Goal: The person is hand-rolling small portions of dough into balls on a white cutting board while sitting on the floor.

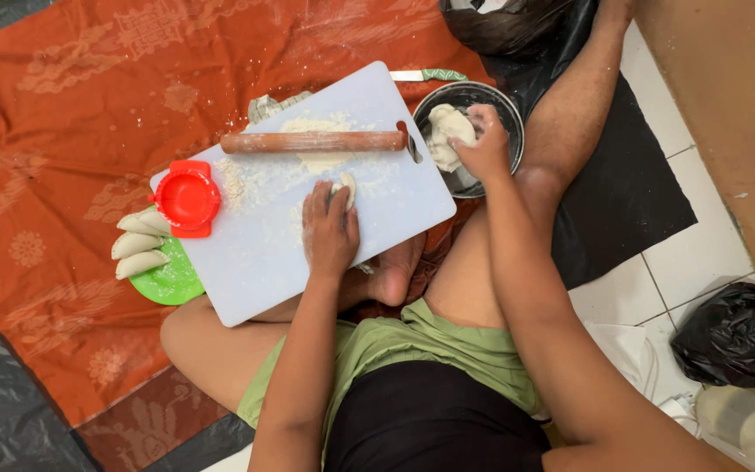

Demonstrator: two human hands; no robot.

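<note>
On board, left hand (329,229) flat — right hand (485,144) bowl-deep.

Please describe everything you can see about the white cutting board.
The white cutting board is a flat rectangle with rounded corners, plastic by its look, with a slot handle near its right edge. It lies tilted across the person's crossed legs, dusted with flour. A wooden rolling pin lies along its far edge, and a red round dumpling mould sits at its left corner. The left hand presses a small dough piece onto it. Its left corner overlaps a green plate.
</note>
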